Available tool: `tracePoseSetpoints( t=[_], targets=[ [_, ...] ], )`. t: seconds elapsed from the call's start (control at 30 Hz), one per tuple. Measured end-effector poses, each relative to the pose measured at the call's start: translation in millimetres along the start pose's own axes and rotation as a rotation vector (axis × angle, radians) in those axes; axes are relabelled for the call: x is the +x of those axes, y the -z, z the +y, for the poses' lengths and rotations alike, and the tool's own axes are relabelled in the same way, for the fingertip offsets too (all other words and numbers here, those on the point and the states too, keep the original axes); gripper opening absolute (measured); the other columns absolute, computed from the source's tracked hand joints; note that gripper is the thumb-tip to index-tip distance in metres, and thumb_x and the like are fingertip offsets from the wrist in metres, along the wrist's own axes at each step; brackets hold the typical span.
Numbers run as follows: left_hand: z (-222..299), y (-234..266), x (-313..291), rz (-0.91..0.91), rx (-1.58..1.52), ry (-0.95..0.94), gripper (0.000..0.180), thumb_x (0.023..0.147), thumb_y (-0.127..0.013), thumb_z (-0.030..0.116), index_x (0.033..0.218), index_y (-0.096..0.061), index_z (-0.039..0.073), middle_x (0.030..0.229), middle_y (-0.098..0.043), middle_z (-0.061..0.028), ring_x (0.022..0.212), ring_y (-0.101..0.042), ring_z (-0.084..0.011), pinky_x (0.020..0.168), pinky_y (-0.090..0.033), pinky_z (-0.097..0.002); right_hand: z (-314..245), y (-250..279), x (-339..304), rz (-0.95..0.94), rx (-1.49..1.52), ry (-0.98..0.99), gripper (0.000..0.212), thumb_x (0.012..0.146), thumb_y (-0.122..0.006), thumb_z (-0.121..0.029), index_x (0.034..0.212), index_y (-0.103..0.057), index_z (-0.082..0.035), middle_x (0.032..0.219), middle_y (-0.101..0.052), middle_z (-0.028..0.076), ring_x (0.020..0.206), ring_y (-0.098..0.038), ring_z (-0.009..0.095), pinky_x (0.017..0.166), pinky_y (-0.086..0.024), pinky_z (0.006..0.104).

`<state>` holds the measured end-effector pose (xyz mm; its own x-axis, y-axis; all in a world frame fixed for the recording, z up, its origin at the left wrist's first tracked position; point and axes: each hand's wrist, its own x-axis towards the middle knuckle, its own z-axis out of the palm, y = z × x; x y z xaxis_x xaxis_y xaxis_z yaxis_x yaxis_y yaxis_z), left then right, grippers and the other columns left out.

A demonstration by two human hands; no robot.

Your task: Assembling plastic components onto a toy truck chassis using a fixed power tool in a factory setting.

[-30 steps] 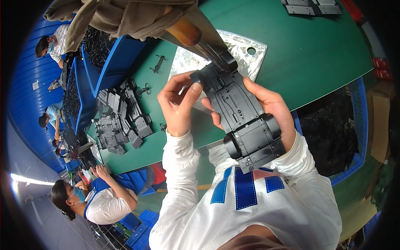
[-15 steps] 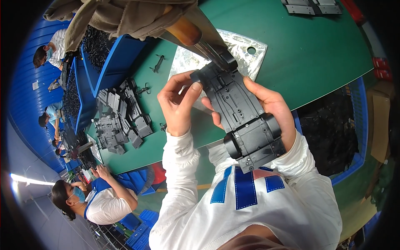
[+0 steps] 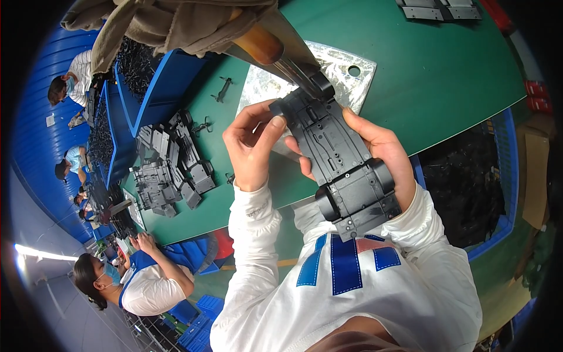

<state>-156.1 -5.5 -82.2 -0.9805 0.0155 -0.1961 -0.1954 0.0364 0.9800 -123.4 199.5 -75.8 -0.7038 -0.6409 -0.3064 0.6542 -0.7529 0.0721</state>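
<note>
A long black plastic chassis-like part [image 3: 334,141] is held tilted in front of me, over the table's near edge. My left hand [image 3: 252,146] pinches its far left corner between thumb and fingers. Along the right side, my right hand [image 3: 387,146] grips it, with the thumb near the far end and fingertips showing from underneath at the left. A metal-shafted tool with an amber handle [image 3: 262,44] comes down from above; its tip meets or overlaps the part's far end. Whether it touches cannot be made out. Brown cloth [image 3: 176,26] wraps the tool's upper portion.
A silvery sheet [image 3: 346,64] lies on the green table [image 3: 434,76] behind the part. To the left are piled black parts [image 3: 155,188] and blue bins [image 3: 155,88]. A blue crate [image 3: 509,199] stands low at right. A co-worker [image 3: 155,281] sits at left.
My left hand has shifted very slightly right, and the black part's near end has risen a little. Both hands keep their hold.
</note>
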Motion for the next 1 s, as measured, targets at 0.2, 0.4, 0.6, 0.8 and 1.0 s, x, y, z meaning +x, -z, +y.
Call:
tracePoseSetpoints(
  t=[0.2,0.4,0.6,0.8,1.0],
  targets=[
    [1,-5,3,-0.102,0.106,-0.033,0.031,0.087,-0.067,-0.004,0.117,-0.062,-0.011,0.088,-0.069,-0.0121,0.071,-0.069,-0.0164,0.064,-0.050,-0.0227,-7,3,-5,0.082,0.079,-0.024,0.052,0.108,-0.032,-0.038,0.139,-0.047,0.001,0.124,-0.062,0.025,0.095,-0.069,0.030,0.079,-0.061,0.0368],
    [5,-18,7,-0.150,0.190,0.050,0.037,0.087,-0.073,0.003,0.120,-0.062,-0.009,0.074,-0.071,-0.0068,0.069,-0.066,-0.0077,0.062,-0.047,-0.0191,-14,7,-10,0.147,0.092,0.063,0.056,0.108,-0.033,-0.038,0.141,-0.044,0.005,0.126,-0.060,0.027,0.099,-0.068,0.033,0.083,-0.060,0.0401],
    [7,-24,11,-0.163,0.168,-0.021,0.034,0.088,-0.071,0.000,0.119,-0.061,-0.010,0.087,-0.072,-0.0113,0.071,-0.070,-0.0137,0.065,-0.051,-0.0222,-21,5,-14,0.077,0.049,0.077,0.059,0.107,-0.032,-0.042,0.142,-0.043,0.004,0.130,-0.059,0.027,0.101,-0.068,0.034,0.087,-0.059,0.0415],
    [8,-29,13,-0.161,0.094,0.013,0.031,0.090,-0.069,-0.001,0.118,-0.062,-0.010,0.093,-0.072,-0.0125,0.073,-0.071,-0.0165,0.068,-0.054,-0.0252,-27,0,-15,0.078,-0.007,0.059,0.062,0.107,-0.032,-0.044,0.142,-0.043,0.006,0.133,-0.057,0.027,0.106,-0.067,0.035,0.089,-0.059,0.0421],
    [6,-28,15,-0.159,0.128,-0.029,0.030,0.089,-0.068,-0.001,0.117,-0.063,-0.010,0.092,-0.071,-0.0120,0.075,-0.071,-0.0157,0.073,-0.056,-0.0270,-25,0,-13,0.078,-0.024,0.079,0.064,0.107,-0.031,-0.043,0.144,-0.039,0.008,0.136,-0.054,0.028,0.118,-0.062,0.036,0.099,-0.054,0.0461]
  ],
)
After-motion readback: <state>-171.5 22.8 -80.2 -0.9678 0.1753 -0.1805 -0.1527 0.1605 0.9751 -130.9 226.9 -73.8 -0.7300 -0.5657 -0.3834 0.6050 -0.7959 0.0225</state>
